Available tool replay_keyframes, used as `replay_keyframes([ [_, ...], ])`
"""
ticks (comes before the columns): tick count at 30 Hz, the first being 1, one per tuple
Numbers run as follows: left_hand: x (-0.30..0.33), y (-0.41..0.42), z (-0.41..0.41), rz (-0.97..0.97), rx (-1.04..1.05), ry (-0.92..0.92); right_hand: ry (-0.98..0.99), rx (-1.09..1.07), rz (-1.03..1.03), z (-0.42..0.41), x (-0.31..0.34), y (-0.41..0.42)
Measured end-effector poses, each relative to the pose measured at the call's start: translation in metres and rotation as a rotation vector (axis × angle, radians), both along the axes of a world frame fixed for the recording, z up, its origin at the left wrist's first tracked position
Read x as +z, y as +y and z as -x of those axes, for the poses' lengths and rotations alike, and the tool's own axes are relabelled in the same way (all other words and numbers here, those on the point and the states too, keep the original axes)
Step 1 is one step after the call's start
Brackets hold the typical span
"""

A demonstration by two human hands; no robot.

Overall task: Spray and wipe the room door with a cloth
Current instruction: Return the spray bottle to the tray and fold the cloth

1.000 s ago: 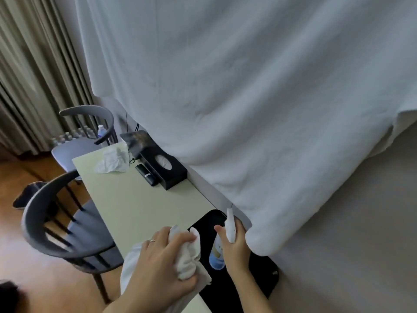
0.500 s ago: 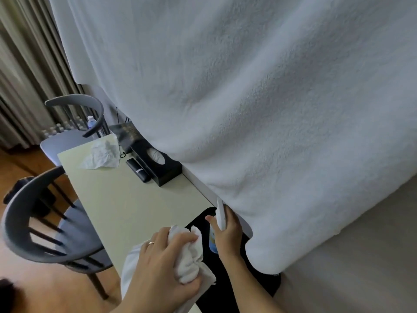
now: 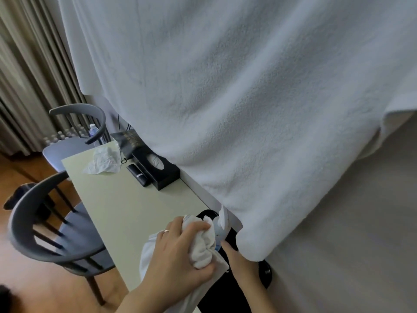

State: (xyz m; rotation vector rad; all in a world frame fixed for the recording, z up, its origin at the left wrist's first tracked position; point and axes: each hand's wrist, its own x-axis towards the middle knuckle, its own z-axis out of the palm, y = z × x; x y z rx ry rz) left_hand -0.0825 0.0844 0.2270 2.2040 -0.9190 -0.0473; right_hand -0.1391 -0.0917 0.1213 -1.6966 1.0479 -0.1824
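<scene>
My left hand [image 3: 178, 263] is closed on a bunched white cloth [image 3: 200, 245] over the near end of the table. Right behind the cloth stands a spray bottle [image 3: 223, 220]; only its white head and a bit of its blue body show. The bottle rests on a black tray [image 3: 225, 292]. My right hand [image 3: 241, 263] lies low beside the bottle, thumb near its base. Its fingers are hidden under the hanging towel, so the grip is unclear. No door is in view.
A large white towel [image 3: 225, 109] hangs over the wall side of the pale table [image 3: 126, 211]. At the far end lie a black tissue box [image 3: 155, 168], a black remote [image 3: 138, 177] and a crumpled tissue [image 3: 102, 161]. Grey chairs [image 3: 45, 222] stand left.
My right hand has slid down from the bottle's neck to near its base. My left hand with the cloth has moved right, up against the bottle.
</scene>
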Motion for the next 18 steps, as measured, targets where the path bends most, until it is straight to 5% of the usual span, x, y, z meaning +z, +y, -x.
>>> replay_keyframes([
  [6,0.027,0.002,0.019,0.119,-0.025,0.055,-0.201,-0.046,-0.308,0.071,0.053,0.084],
  [10,0.055,0.012,0.032,0.118,-0.091,0.103,-0.648,0.025,-0.563,0.095,0.119,0.104],
  [18,0.125,0.05,0.068,-0.051,-0.484,0.179,-0.825,-0.008,-0.505,0.152,0.199,0.137],
])
